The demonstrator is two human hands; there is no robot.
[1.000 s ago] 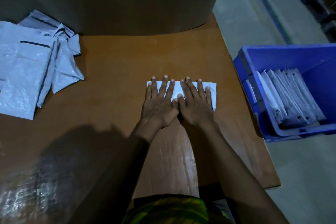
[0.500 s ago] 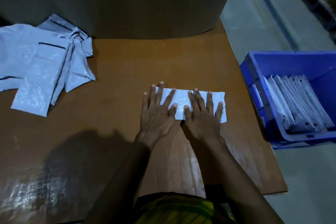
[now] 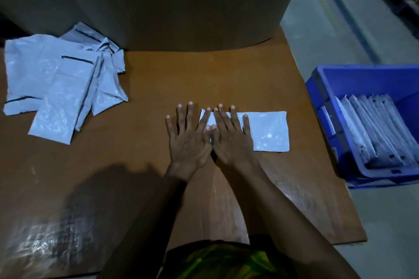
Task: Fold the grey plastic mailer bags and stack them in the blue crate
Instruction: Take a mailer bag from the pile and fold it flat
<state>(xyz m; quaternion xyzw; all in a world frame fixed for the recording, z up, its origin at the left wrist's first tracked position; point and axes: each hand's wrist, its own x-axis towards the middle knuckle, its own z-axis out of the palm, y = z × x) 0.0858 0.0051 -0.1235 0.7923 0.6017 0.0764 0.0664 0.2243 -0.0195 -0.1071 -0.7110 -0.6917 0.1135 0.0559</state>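
On table (image 3: 204, 75), folded mailer (image 3: 269, 131) under right fingers (image 3: 235, 122), left fingers (image 3: 190, 120) at its edge

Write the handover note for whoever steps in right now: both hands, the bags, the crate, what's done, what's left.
Left hand: open and flat, mostly on the table, forefinger on the left edge of the folded mailer.
Right hand: open and flat, pressing the mailer's left part.
Things: pile of unfolded mailers at the table's far left. The blue crate sits to the right, beyond the table's edge.
Done: a row of folded bags leans in the crate, and this mailer is folded to a strip.
Left: move this one to the crate, probably after another fold, then work through the pile.
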